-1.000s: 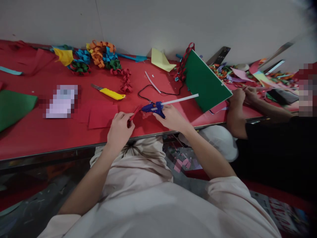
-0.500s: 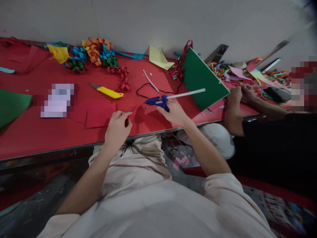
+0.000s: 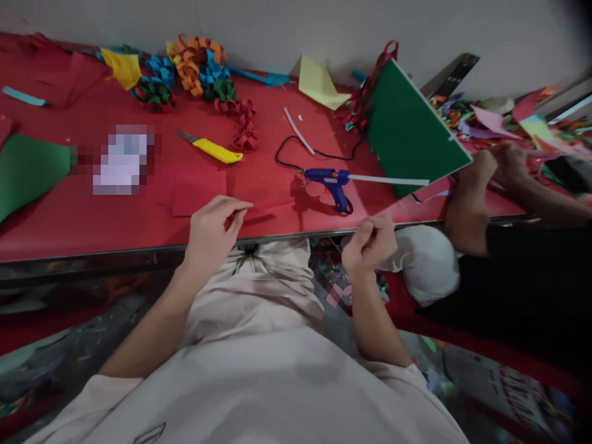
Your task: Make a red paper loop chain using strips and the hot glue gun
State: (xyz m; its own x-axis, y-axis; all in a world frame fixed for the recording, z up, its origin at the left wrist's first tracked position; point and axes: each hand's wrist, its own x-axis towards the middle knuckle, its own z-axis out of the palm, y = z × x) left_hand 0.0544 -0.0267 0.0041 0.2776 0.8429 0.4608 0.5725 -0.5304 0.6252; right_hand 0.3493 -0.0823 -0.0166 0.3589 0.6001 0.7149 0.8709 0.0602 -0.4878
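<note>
My left hand (image 3: pixel 215 231) is closed in a pinch on one end of a thin red paper strip (image 3: pixel 272 207), which stretches right over the table's front part. My right hand (image 3: pixel 370 245) is raised off the table's front edge with its fingers curled together; what they hold, if anything, is too small to make out. Between and beyond the hands, a blue glue gun (image 3: pixel 329 179) lies on its side with a long white glue stick in its back. Red paper sheets (image 3: pixel 197 192) lie just behind my left hand.
On the red table (image 3: pixel 157 237) are a yellow cutter (image 3: pixel 215 150), a blurred phone-like object (image 3: pixel 121 161), colored paper chains (image 3: pixel 197 65), a yellow sheet (image 3: pixel 319 83) and green paper (image 3: pixel 32 169). A green board (image 3: pixel 411 132) leans at right, near another person's hands (image 3: pixel 493 166).
My right hand has let go of the glue gun, which now lies on the table, and has drawn back toward me. The view has shifted, so the table items appear farther right and higher.
</note>
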